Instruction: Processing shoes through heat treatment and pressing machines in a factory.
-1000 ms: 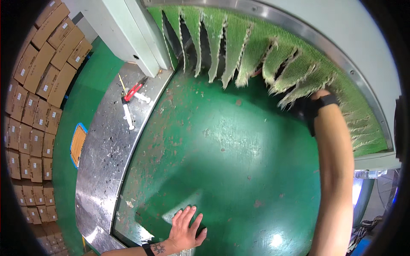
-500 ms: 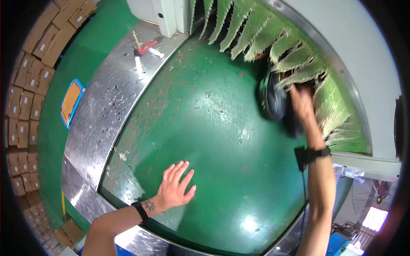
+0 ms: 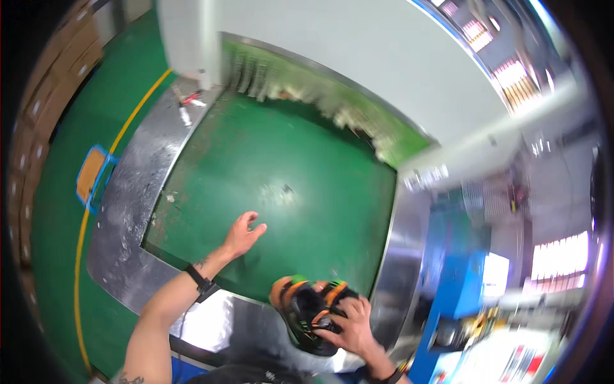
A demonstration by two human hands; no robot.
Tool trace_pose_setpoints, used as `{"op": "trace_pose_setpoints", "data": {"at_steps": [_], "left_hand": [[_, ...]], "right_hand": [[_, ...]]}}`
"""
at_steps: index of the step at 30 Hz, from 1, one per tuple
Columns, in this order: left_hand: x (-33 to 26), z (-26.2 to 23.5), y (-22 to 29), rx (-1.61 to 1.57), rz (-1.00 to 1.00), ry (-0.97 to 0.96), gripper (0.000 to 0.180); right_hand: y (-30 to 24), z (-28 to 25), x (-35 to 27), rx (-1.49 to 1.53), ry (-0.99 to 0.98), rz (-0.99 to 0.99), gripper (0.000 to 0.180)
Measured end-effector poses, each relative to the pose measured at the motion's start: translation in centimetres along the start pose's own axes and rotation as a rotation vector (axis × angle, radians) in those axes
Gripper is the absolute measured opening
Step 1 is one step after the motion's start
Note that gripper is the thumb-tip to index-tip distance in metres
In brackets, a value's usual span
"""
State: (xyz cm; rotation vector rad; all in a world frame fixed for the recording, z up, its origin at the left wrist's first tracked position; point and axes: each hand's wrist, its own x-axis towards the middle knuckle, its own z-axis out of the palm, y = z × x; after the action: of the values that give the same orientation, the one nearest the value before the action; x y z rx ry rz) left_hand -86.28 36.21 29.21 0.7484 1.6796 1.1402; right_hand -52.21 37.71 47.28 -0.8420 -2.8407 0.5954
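Note:
A pair of dark shoes [image 3: 299, 317] with orange and green parts is in my right hand [image 3: 350, 323], low in the view by the near metal edge. My fingers wrap over the right-hand shoe; how they grip the other one is hidden. Over the near left of the green belt [image 3: 307, 192] hovers my left hand [image 3: 244, 235], empty, thumb apart from the fingers. A black band circles each wrist.
Frayed green curtain strips [image 3: 320, 102] hang at the far side under a white machine housing [image 3: 339, 45]. A metal rim [image 3: 128, 205] borders the belt, with small red-and-white tools [image 3: 187, 105] on its far left. A blue-framed stool [image 3: 94, 176] stands left.
My right hand has drawn the shoes from the curtain toward me. My left hand has moved slightly left and away from me. The view has shifted right, and the curtain strips are blurred.

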Motion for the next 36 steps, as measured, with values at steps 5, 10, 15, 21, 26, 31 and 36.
{"op": "trace_pose_setpoints", "data": {"at_steps": [5,10,15,21,26,31,36], "left_hand": [[-12.5,7.8,4.7,0.084,0.112,-0.609,0.085],[-18.9,12.3,0.0,0.279,-0.14,-0.855,0.083],[-21.1,14.9,-3.1,0.368,0.024,-0.762,0.072],[-19.8,14.5,-2.5,0.671,-0.005,-0.629,0.05],[-23.1,12.2,-2.3,0.628,-0.123,-0.262,0.053],[-27.9,7.6,-4.5,0.481,-0.237,-0.073,0.054],[-28.5,6.1,-5.6,0.497,-0.24,-0.122,0.057]], "right_hand": [[-2.1,3.0,-5.3,-0.297,-0.507,-0.615,0.018],[-3.5,9.1,-11.4,-0.381,-0.403,-0.501,0.016],[-6.0,7.4,-19.3,0.177,0.076,0.052,0.04],[-8.1,8.9,-20.4,0.245,-0.062,-0.083,0.079],[-6.8,11.9,-18.6,0.133,-0.087,-0.201,0.079],[-5.0,14.8,-17.1,0.108,-0.064,-0.226,0.071],[-1.3,12.4,-15.9,-0.131,-0.28,-0.317,0.068]]}}
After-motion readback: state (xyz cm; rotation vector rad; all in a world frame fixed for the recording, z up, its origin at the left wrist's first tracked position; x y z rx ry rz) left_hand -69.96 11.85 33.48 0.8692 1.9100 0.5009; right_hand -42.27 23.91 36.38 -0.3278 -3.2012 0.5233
